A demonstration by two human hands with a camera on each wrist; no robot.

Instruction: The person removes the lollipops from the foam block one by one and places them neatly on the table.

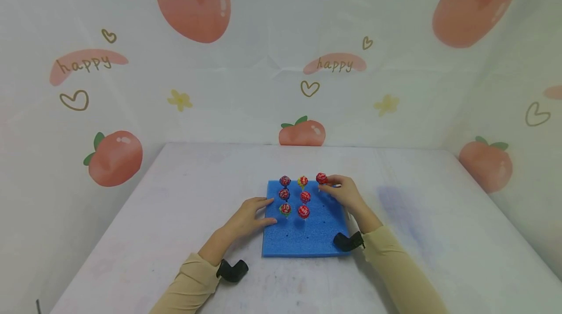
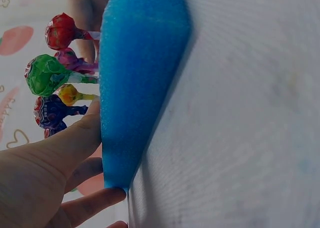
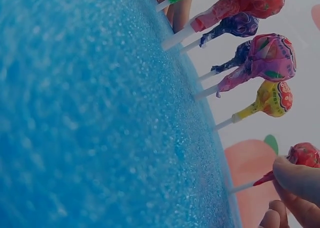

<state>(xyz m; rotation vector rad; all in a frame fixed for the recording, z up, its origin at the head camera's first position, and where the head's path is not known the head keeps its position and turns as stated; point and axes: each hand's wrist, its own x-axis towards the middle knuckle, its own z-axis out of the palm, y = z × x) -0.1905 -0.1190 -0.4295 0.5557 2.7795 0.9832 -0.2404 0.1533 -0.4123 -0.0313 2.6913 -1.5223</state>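
A blue foam block [image 1: 294, 241] lies flat on the table with several wrapped lollipops standing upright in it. At its far right corner, my right hand [image 1: 348, 193] pinches a red lollipop [image 3: 304, 154] between thumb and fingers just below the candy. That lollipop's white stick meets the foam; how deep it sits cannot be told. My left hand [image 1: 248, 216] rests against the block's left edge, fingers fairly straight and spread. Two columns of lollipops stand to the left: two dark blue and one green lollipop [image 2: 46, 74], then a yellow lollipop [image 3: 274, 98], a pink lollipop [image 3: 272, 57] and another red lollipop [image 1: 304, 212].
Small holes [image 1: 324, 222] mark the block's surface at the front and right. A white table [image 1: 197, 172] surrounds the block, with a fruit-printed backdrop [image 1: 246, 85] behind. Black bands [image 1: 233, 271] sit on both wrists.
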